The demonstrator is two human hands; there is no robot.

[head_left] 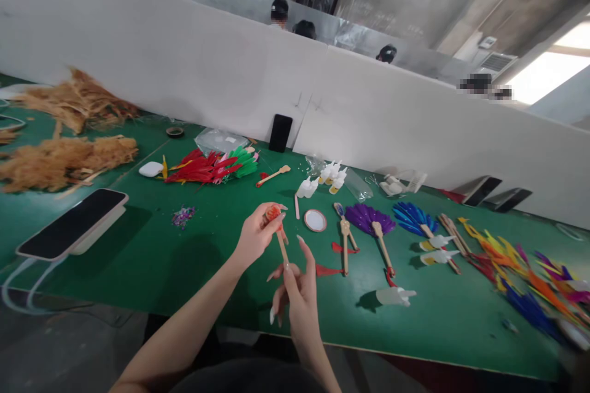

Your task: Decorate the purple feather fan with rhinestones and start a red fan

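My left hand (259,234) is closed around the upper end of a slim wooden handle (282,248), where a reddish-orange patch shows between the fingers. Lower down, thumb and finger of my right hand (299,295) pinch the same handle near its bottom end, the other fingers loosely spread. Right of my hands lie a wooden handle with a dark top (345,233), a purple feather fan (371,219) and a blue feather fan (415,219). A round white lid (315,220) rests just beyond my right hand.
Small glue bottles (332,173) stand at the back; another bottle (395,296) lies near the front edge. Red and green feathers (207,166), brown fibre (69,159) and a phone (74,224) are on the left. Loose coloured feathers (520,264) spread right. A white partition (230,80) borders the table.
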